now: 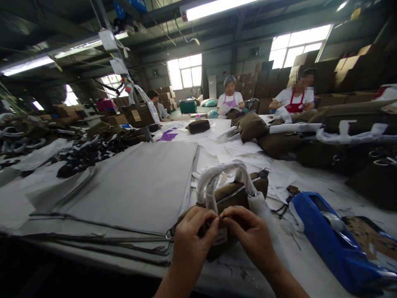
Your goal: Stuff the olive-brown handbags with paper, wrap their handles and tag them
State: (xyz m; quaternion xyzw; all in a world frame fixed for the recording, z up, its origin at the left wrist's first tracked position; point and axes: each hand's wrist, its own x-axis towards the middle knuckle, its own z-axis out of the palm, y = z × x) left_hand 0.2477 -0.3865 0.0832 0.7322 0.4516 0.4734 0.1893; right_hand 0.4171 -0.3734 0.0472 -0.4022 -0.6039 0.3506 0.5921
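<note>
An olive-brown handbag (229,194) stands upright on the table in front of me. White wrapping covers its two handles (214,176), and a zip runs along its top. A white label (220,236) with a barcode hangs on its front. My left hand (198,231) and my right hand (248,231) meet in front of the bag, above the label. Both are closed, with thumb and forefinger pinched together. Whatever lies between the fingertips is too small to make out. Metal rings show at the bag's ends.
A stack of grey sheets (136,186) lies on the left. To the right is a blue tape dispenser (328,240). More brown bags (288,136) are piled at the back right. Co-workers (230,99) are across the table, near stacked cardboard boxes (273,85).
</note>
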